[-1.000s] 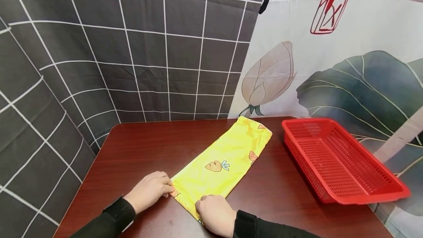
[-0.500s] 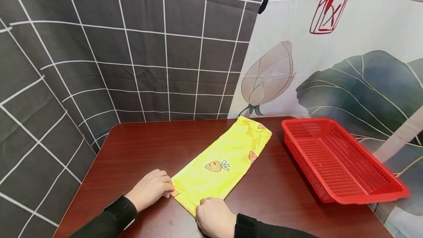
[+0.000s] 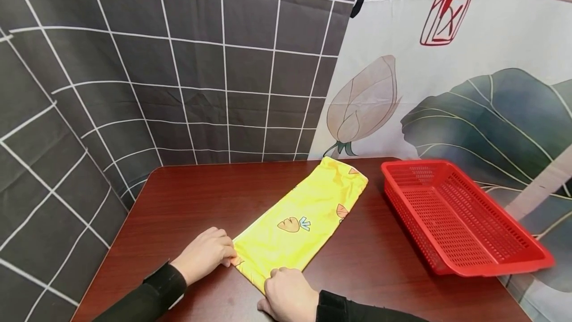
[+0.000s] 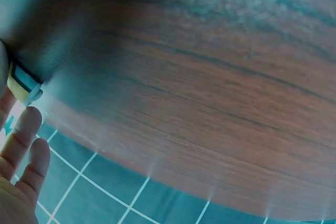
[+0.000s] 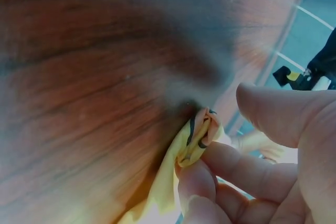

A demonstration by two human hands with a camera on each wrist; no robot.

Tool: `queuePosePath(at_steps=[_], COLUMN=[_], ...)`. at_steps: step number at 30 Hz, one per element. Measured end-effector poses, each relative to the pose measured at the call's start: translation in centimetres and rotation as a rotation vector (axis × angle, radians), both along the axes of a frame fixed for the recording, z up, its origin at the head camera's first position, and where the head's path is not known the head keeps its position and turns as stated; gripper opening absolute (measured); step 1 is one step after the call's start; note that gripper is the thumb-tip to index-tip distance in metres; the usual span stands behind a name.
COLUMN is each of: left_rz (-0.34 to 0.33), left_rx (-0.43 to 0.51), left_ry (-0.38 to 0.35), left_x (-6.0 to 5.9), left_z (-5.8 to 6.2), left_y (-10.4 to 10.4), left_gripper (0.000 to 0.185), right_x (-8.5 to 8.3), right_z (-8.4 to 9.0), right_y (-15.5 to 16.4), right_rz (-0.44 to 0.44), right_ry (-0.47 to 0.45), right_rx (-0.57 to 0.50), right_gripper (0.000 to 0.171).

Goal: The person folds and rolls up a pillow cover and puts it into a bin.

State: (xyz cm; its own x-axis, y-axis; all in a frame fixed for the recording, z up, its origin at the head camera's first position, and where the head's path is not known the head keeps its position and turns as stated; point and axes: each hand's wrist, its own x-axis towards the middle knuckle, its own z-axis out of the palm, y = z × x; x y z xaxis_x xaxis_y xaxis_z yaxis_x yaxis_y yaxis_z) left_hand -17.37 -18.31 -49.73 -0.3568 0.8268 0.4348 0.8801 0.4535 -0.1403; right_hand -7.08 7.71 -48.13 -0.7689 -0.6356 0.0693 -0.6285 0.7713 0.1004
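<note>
Pinching near corners of folded yellow cloth (image 3: pixel 298 218), both hands on the counter (image 3: pixel 187 198).
Left hand (image 3: pixel 204 254) at 7 o'clock of cloth, fingers (image 3: pixel 227 252) curled onto its near left corner; wrist view shows only fingers beside the edge. Right hand (image 3: pixel 288 294) at 6 o'clock, fingers (image 5: pixel 197 179) clamped on bunched corner. Cloth lies flat mid-counter, running toward 1 o'clock. Red basket (image 3: pixel 460 222) at 3 o'clock, just apart from cloth.
</note>
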Motion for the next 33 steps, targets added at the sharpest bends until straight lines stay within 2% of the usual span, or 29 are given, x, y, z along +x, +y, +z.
queuePosePath(at_steps=[5,10,18,25,29,33], left_rz=[0.015,0.017,0.026,0.041,0.069,0.103], left_rx=[-0.001,-0.002,0.029,0.028,0.002,-0.028], left_ry=[-0.001,-0.005,0.022,0.030,0.000,-0.068], left_x=[0.0,0.0,0.1,0.1,0.1,0.1], left_z=[-0.1,-0.2,-0.4,-0.6,-0.3,-0.1], left_y=[0.1,0.1,0.3,0.7,0.8,0.8], left_gripper=[0.018,0.016,0.014,0.020,0.019,0.019], right_x=[0.1,0.2,0.5,0.5,0.4,0.1], right_z=[0.0,0.1,-0.1,-0.3,-0.3,-0.3], right_y=[-0.1,-0.6,-1.3,-1.4,-1.4,-0.9], right_rz=[-0.006,-0.037,-0.056,-0.097,-0.122,-0.161], right_ry=[-0.019,-0.049,-0.036,-0.049,-0.079,-0.160], right_rx=[-0.004,0.038,0.050,0.040,0.026,-0.028], right_gripper=[0.045,0.037,0.020,0.021,0.022,0.023])
